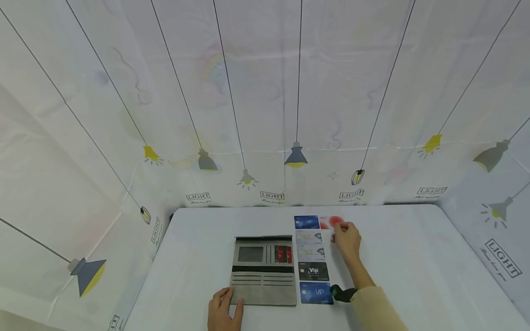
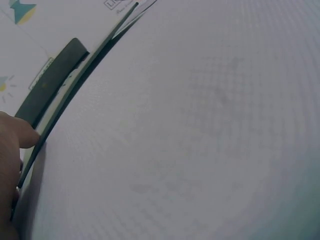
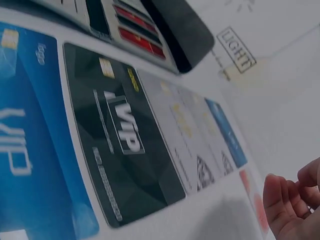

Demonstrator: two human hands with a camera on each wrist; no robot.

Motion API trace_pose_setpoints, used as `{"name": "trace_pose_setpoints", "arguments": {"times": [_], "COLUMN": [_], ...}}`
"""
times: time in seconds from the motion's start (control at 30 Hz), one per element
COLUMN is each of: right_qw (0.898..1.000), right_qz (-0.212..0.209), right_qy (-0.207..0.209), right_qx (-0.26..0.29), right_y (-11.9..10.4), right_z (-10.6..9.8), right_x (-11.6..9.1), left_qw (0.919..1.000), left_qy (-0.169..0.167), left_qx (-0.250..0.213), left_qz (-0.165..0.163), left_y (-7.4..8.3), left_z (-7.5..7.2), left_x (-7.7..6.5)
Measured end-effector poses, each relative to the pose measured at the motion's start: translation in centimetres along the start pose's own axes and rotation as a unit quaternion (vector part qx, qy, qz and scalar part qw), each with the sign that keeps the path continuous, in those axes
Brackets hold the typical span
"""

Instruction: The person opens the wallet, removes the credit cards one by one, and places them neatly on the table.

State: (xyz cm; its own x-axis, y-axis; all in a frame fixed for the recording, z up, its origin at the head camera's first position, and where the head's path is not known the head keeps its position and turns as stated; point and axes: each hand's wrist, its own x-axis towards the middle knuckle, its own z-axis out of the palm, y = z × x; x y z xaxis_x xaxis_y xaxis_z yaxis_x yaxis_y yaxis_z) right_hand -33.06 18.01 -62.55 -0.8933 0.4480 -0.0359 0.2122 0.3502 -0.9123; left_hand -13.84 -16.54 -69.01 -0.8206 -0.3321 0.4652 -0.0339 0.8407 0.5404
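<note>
A grey wallet point(image 1: 265, 294) lies unfolded, with red cards point(image 1: 283, 254) in its upper slots. My left hand point(image 1: 224, 311) rests at its lower left corner, fingers at the edge; the left wrist view shows a fingertip point(image 2: 29, 134) against that edge. To the wallet's right runs a column of cards: a blue VIP card point(image 1: 316, 293), a black Vip card point(image 1: 313, 271), two silver cards point(image 1: 309, 252) and another blue card point(image 1: 307, 222). Beside the top one lies a red-and-white card point(image 1: 326, 220). My right hand point(image 1: 348, 239) is over its right end, fingers bent; I cannot tell whether they pinch it.
The white tabletop point(image 1: 414, 262) reaches back to a pale wall sheet point(image 1: 265, 92) printed with hanging lamps. A dark band with a small device point(image 1: 342, 294) sits at my right wrist, close by the lower blue card. A beige sleeve point(image 1: 377, 308) covers the right forearm.
</note>
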Motion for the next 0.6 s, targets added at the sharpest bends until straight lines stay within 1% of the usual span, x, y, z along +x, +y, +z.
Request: {"name": "trace_pose_setpoints", "arguments": {"times": [0.17,0.37,0.47,0.6], "right_qw": [1.000,0.997,0.996,0.994], "right_qz": [-0.002,-0.041,-0.051,-0.061], "right_qy": [-0.031,-0.059,-0.073,-0.093], "right_qx": [0.001,-0.009,-0.015,-0.021], "right_y": [-1.4,-2.5,-3.1,-3.7], "right_z": [0.7,1.6,1.9,2.2], "right_x": [-1.4,-3.1,-4.0,-4.9], "left_qw": [1.0000,0.9996,0.9994,0.9997], "left_qy": [0.001,0.021,0.025,0.021], "left_qx": [0.001,-0.003,-0.008,-0.006], "left_qz": [-0.001,0.017,0.022,0.014], "left_y": [0.1,-0.2,-0.2,-0.1], "left_z": [-0.1,0.2,0.3,0.3], "left_x": [0.1,0.0,0.0,-0.1]}}
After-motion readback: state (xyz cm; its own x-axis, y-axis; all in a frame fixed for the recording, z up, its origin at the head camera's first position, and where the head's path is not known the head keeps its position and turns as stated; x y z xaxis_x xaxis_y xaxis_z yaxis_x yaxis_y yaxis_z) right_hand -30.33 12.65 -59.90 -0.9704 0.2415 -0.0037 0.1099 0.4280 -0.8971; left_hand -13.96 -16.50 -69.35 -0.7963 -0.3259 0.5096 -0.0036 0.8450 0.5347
